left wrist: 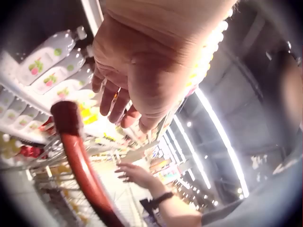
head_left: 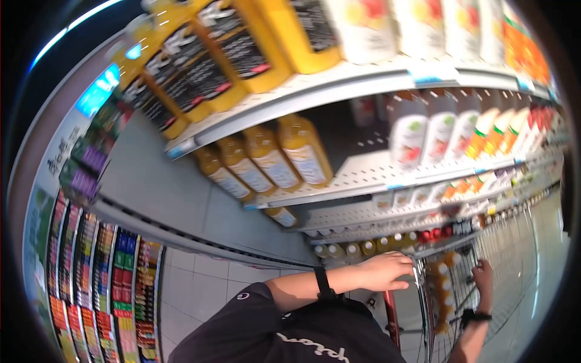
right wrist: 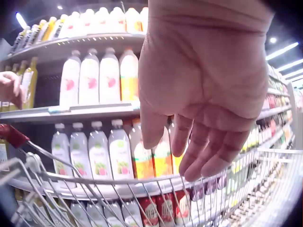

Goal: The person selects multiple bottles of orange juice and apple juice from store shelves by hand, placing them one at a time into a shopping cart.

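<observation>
My left hand (head_left: 387, 270) hovers near the top of the cart's red handle (head_left: 391, 314), holding nothing. Close up in the left wrist view, the left hand (left wrist: 147, 71) hangs with loose fingers above the red handle (left wrist: 78, 151). My right hand (head_left: 482, 277) is over the far side of the wire shopping cart (head_left: 508, 254). In the right wrist view that hand (right wrist: 203, 85) droops, fingers relaxed and holding nothing, in front of the cart's wire rim (right wrist: 118, 182). Several yellow juice bottles (head_left: 445, 287) lie inside the cart.
Beside the cart runs a store shelf (head_left: 339, 91). Yellow bottles with white labels (head_left: 272, 160) stand on a middle level, and white-sleeved bottles (head_left: 408, 133) stand farther along. Big black-labelled bottles (head_left: 212, 72) fill the upper level. Another stocked rack (head_left: 97, 272) stands across the tiled floor (head_left: 193, 278).
</observation>
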Available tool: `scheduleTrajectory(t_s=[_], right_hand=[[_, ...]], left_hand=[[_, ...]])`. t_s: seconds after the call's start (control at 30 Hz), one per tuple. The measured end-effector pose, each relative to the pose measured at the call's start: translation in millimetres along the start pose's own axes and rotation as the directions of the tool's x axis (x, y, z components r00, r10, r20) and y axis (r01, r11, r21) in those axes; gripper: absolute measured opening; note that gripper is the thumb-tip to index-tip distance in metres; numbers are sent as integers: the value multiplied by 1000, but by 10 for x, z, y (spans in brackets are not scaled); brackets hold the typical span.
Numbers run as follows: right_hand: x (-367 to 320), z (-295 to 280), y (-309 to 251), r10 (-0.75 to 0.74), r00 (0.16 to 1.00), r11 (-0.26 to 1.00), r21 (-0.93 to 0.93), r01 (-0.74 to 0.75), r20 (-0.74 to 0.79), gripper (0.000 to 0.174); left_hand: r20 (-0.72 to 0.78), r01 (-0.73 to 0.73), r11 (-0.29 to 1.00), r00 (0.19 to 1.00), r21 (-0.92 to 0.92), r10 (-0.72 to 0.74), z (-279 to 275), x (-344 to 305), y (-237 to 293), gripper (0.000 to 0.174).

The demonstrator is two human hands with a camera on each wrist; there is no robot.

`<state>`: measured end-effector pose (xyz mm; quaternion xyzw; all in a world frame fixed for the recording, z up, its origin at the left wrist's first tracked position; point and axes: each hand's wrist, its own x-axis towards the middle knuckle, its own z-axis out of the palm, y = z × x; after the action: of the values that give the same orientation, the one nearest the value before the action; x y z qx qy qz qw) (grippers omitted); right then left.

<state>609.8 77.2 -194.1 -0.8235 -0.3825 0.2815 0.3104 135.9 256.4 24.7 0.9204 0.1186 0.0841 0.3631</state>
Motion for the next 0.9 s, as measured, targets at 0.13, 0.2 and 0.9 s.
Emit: scheduleTrajectory(t_s=[0.13, 0.2, 0.9], right_hand=[[-1193, -609, -1455, -122, 992, 984, -131, 123, 15, 41], [-1772, -683, -2014, -147, 988, 952, -263, 155, 51, 42], [-3581, 784, -4391, -307, 946, 914, -245, 324, 106, 39]], left_hand=[[-472, -56, 998, 879, 37, 66, -961, -541, 162, 13], [-775, 9, 991, 624, 137, 101, -1425, -944, 181, 7], [-985, 721, 677, 47, 149, 167, -2706, -779, -315, 73]])
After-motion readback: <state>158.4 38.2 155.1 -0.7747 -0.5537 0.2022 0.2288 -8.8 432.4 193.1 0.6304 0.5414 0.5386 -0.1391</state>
